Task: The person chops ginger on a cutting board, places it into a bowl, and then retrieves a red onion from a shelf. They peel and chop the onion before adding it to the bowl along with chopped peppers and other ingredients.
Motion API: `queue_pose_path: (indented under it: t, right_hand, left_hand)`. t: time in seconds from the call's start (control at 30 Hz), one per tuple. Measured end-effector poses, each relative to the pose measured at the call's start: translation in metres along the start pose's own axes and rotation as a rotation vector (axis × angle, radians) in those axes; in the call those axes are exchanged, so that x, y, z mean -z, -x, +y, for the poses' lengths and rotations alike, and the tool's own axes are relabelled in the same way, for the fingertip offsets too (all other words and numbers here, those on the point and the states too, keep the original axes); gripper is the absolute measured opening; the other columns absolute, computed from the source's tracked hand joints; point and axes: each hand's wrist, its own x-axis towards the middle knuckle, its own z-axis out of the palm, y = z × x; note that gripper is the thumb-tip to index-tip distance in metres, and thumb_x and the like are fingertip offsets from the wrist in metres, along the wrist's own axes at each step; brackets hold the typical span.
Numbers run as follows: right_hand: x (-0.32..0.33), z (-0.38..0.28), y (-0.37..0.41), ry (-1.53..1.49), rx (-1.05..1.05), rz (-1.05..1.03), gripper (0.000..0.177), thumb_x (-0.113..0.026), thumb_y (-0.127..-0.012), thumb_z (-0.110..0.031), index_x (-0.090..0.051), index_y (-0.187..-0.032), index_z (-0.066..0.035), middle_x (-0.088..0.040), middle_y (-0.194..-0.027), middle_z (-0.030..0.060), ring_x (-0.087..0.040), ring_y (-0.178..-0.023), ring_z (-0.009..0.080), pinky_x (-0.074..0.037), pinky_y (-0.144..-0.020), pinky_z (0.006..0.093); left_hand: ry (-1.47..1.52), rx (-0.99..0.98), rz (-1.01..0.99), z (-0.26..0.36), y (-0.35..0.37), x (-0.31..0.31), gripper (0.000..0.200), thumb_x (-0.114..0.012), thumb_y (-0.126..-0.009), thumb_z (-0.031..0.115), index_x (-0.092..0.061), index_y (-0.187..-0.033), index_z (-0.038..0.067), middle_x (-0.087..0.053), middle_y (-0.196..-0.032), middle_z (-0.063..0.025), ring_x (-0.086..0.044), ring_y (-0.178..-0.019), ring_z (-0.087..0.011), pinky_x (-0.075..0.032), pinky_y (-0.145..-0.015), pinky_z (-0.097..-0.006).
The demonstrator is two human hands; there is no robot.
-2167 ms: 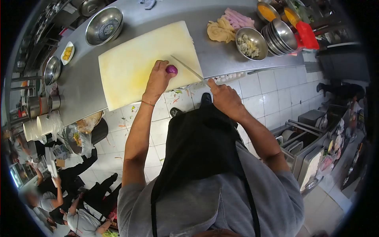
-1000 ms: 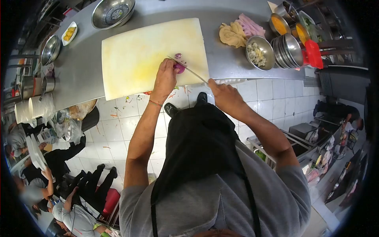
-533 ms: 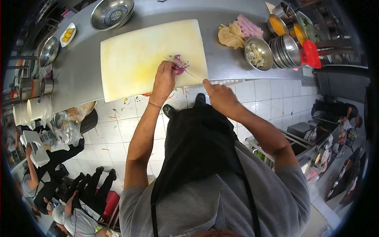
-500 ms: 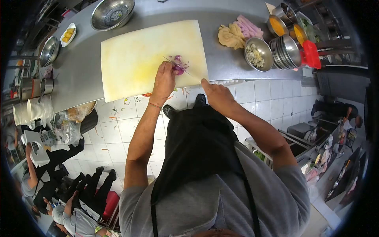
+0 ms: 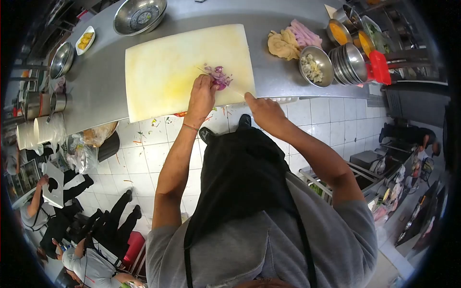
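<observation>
A purple onion is seen on the white cutting board, in its right half and not far from the edge nearest the person; its skin side is deep violet and somewhat shiny, and a rounded form is shown by what remains visible of it; the rest is covered by the fingers; just beyond it, many small chopped pieces are scattered, in which pale lilac and darker purple are mixed; the onion is gripped by the left hand, whose fingers are bent and pressed upon its left side; by the right hand the handle of a knife is firmly enclosed, and the thin blade, rather blurred, is laid slantwise across the onion and its pieces; whether the board is touched by the edge cannot be told; the board is supported by a steel table, on which, to the right, a yellow cloth, a pink cloth and a steel bowl with whitish pieces are placed
</observation>
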Motion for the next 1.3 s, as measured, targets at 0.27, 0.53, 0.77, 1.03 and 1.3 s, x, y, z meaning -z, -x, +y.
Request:
queue_pose_path:
  t: [0.27, 0.53, 0.77, 1.03, 1.3]
  right_hand:
    - [0.041, -0.016, 0.008, 0.054, -0.020, -0.082, 0.034, -0.050, -0.089, -0.004, -0.047, -0.123, 0.000, -0.068, -0.087, 0.0269, -0.070, -0.083, 0.0436, -0.056, -0.073, 0.0520]
    - [0.042, -0.013, 0.017, 0.094, 0.000, -0.089, 0.035, -0.050, -0.089, -0.003, -0.047, -0.123, 0.000, -0.068, -0.086, 0.0251, -0.069, -0.082, 0.0437, -0.056, -0.073, 0.0526]
    - [0.000, -0.004, -0.025, 0.016, -0.003, -0.066, 0.031, -0.049, -0.090, -0.004, -0.045, -0.121, -0.002, -0.068, -0.087, 0.0240, -0.068, -0.083, 0.0453, -0.054, -0.072, 0.0545]
    - [0.041, -0.015, 0.000, 0.046, -0.058, -0.084, 0.031, -0.048, -0.090, -0.003, -0.045, -0.121, 0.000, -0.068, -0.083, 0.0255, -0.069, -0.083, 0.0445, -0.055, -0.074, 0.0540]
    - [0.011, -0.009, 0.007, 0.002, -0.002, 0.022, 0.024, -0.049, -0.089, -0.003, -0.047, -0.113, 0.000, -0.068, -0.082, 0.0262, -0.070, -0.081, 0.0446, -0.056, -0.068, 0.0519]
  left_hand:
    - [0.017, 0.013, 0.020, -0.010, 0.003, -0.005, 0.017, -0.071, -0.083, 0.003, -0.058, -0.093, -0.003, -0.061, -0.094, -0.0170, -0.058, -0.093, -0.0372, -0.048, -0.082, -0.0451]
    - [0.023, -0.003, 0.032, -0.007, 0.002, -0.003, 0.016, -0.071, -0.083, 0.002, -0.058, -0.091, -0.003, -0.060, -0.091, -0.0169, -0.058, -0.092, -0.0373, -0.048, -0.081, -0.0451]
    - [0.030, 0.020, 0.041, -0.006, 0.002, -0.004, 0.016, -0.070, -0.083, 0.000, -0.060, -0.094, -0.003, -0.060, -0.094, -0.0165, -0.058, -0.093, -0.0370, -0.049, -0.082, -0.0452]
    - [0.170, -0.003, -0.063, -0.003, -0.003, 0.005, 0.013, -0.068, -0.084, 0.000, -0.064, -0.097, 0.002, -0.064, -0.095, -0.0136, -0.060, -0.092, -0.0353, -0.050, -0.082, -0.0432]
    - [0.091, 0.003, -0.059, -0.010, 0.001, 0.004, 0.011, -0.066, -0.087, 0.003, -0.064, -0.097, 0.001, -0.065, -0.094, -0.0143, -0.060, -0.091, -0.0343, -0.050, -0.081, -0.0416]
